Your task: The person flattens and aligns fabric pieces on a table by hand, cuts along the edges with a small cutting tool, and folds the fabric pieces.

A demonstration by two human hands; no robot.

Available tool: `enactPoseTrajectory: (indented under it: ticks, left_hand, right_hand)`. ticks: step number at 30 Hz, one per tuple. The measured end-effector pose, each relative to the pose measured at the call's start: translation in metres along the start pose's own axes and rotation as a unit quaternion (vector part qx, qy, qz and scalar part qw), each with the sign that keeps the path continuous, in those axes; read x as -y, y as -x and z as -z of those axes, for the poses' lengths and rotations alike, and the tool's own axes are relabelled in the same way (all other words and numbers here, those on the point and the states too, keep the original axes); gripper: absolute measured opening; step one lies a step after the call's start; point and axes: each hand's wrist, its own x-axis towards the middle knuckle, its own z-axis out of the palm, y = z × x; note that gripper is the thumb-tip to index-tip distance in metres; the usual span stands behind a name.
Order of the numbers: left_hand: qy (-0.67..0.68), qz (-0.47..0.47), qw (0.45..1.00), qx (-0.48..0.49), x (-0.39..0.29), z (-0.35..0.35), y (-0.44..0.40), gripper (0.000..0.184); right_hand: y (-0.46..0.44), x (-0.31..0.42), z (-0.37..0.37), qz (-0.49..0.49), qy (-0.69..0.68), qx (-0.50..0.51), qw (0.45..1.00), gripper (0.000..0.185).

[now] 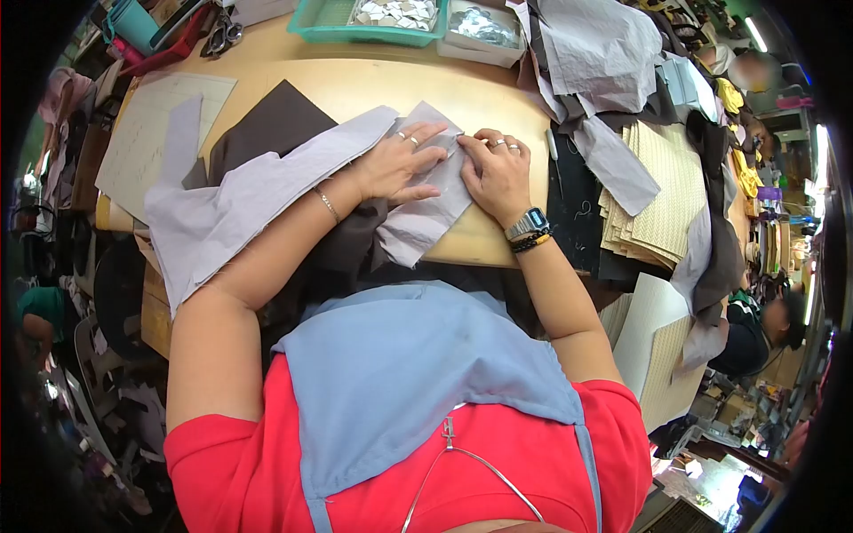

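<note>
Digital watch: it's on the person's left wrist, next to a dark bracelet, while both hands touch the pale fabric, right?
Not quite: the head view shows the watch on the right wrist, next to the dark bracelet. The left hand and right hand do touch the pale fabric.

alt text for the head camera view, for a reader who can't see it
A person's left hand lies spread on light grey fabric while their right hand, fingers curled, touches it on a pale worktable. Dark cloth lies partly underneath; beyond sits a teal tray with white pieces.
</note>
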Motion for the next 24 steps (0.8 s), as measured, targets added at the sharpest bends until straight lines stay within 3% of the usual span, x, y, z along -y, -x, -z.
enactPoseTrajectory:
  ticks: [1, 4, 7, 12, 18, 24]
  left_hand:
    - [0.014, 0.002, 1.000, 0.000, 0.0011, -0.0010, -0.0002, 0.066]
    - [-0.125, -0.014, 0.992, 0.005, -0.0077, 0.0034, -0.0021, 0.071]
    - [-0.130, 0.029, 0.991, 0.009, -0.0058, -0.0018, -0.0021, 0.074]
    - [-0.106, 0.016, 0.994, -0.022, -0.0035, -0.0029, 0.0017, 0.072]
    - [-0.123, 0.021, 0.991, -0.040, -0.0061, -0.0003, 0.0048, 0.069]
    - [-0.080, 0.027, 0.996, -0.025, -0.0042, -0.0014, 0.0068, 0.065]
  right_hand:
    - [0.0000, -0.0003, -0.0003, 0.002, -0.002, -0.001, 1.000, 0.029]
    - [-0.0001, -0.0008, -0.0021, 0.013, -0.007, -0.001, 1.000, 0.031]
    - [-0.0009, -0.0002, -0.0027, 0.019, -0.005, 0.002, 1.000, 0.032]
    - [0.0009, 0.0006, -0.0013, -0.007, 0.005, 0.012, 1.000, 0.033]
    - [0.0021, -0.0044, -0.0050, 0.066, -0.011, 0.021, 0.998, 0.032]
    - [0.0007, 0.0022, -0.0035, -0.034, 0.032, 0.014, 0.999, 0.032]
